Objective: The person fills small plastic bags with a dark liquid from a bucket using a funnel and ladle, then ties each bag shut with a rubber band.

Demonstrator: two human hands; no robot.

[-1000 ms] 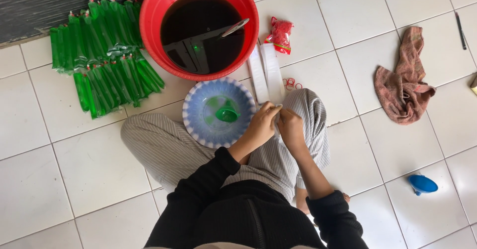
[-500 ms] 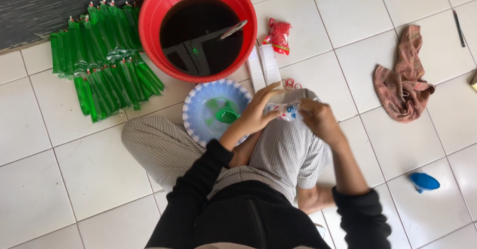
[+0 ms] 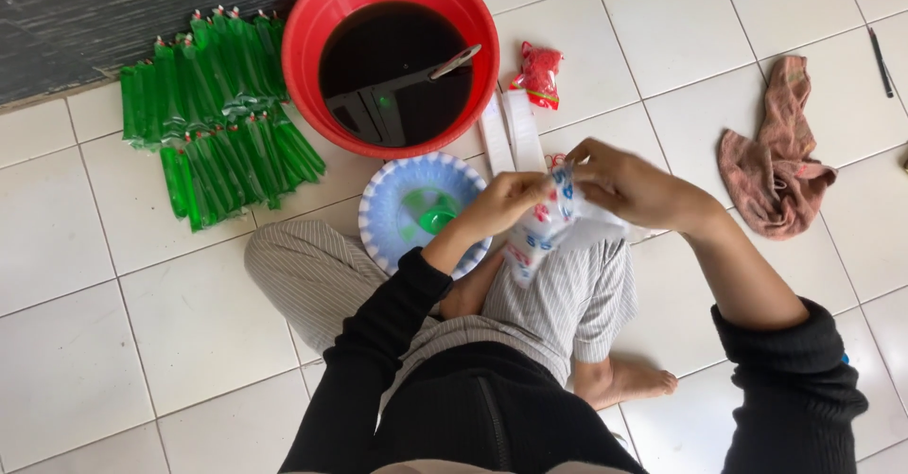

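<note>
Our left hand [image 3: 506, 201] & right hand [image 3: 624, 185] both pinched shut on thin, crinkly printed plastic bag [image 3: 549, 228]; scalloped blue bowl [image 3: 388, 204] nearby.

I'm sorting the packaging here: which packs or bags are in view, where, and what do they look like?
Green packs: many slim tubes with red tips, stacked left of the red tub.
Red packet: small, crumpled, right of the tub.
Plastic bag: clear-white with red and blue print, held by left hand and right hand.

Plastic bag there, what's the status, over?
Left hand and right hand both grip the printed plastic bag over the lap. Nothing in the way; blue bowl beside.
</note>
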